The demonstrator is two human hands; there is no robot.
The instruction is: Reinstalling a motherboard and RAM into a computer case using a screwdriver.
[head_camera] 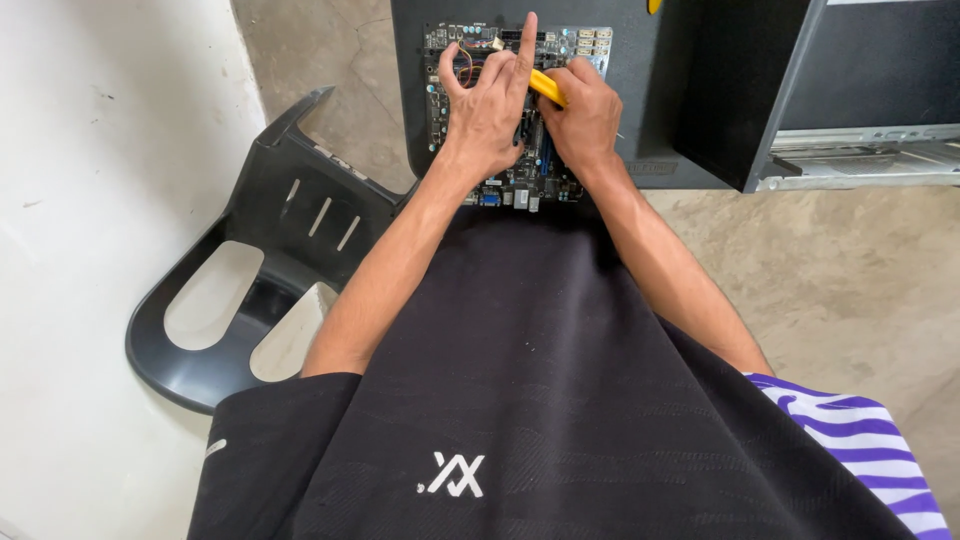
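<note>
- Head view: the left hand (487, 105) lies flat on the motherboard (515, 110), fingers spread loose, index finger pointing straight up the board.
- The right hand (585, 115) sits curled just beside it, its grip pinching a yellow-handled tool (545, 87) angled over the board.
- The board lies on a dark counter (660, 120), with a black plastic chair (255, 290) off to the left.

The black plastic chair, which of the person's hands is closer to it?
Left. The left hand rests on the circuit board, on the side toward the black plastic chair. The right hand, gripping a yellow-handled tool, lies farther from it.
</note>
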